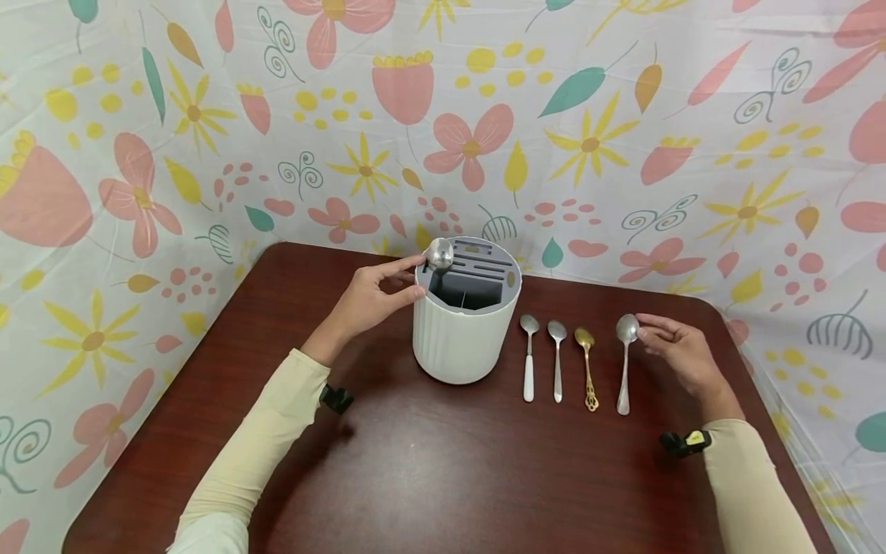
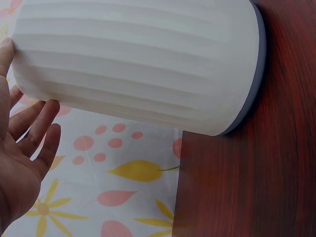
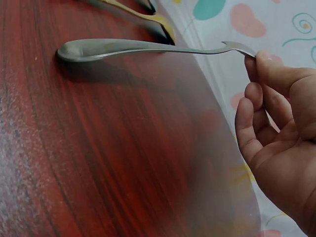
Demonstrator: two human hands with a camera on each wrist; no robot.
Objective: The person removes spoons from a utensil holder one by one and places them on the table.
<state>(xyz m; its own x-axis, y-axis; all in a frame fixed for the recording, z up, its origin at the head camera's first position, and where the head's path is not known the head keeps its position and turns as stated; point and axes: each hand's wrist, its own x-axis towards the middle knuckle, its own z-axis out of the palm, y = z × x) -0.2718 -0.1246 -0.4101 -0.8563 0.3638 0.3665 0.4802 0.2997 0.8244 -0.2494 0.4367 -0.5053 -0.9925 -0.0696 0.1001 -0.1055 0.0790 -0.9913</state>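
Note:
A white ribbed utensil holder (image 1: 458,346) with a grey slotted top stands upright on the table. One metal spoon (image 1: 441,254) stands in it at the left side, bowl up, its handle hidden inside. My left hand (image 1: 377,296) touches the holder's rim beside that spoon, fingers fairly straight; in the left wrist view the hand (image 2: 22,158) lies against the ribbed wall. At the right, my right hand (image 1: 681,354) pinches the bowl edge of a large silver spoon (image 1: 625,369). In the right wrist view its bowl end is raised, while the handle end (image 3: 81,51) rests on the table.
Left of the pinched spoon lie a gold spoon (image 1: 587,365) with an ornate handle, a plain silver spoon (image 1: 557,362) and a white-handled spoon (image 1: 529,369), in a row. The dark red wooden table (image 1: 443,477) meets a flower-printed cloth (image 1: 471,146) at its back and sides.

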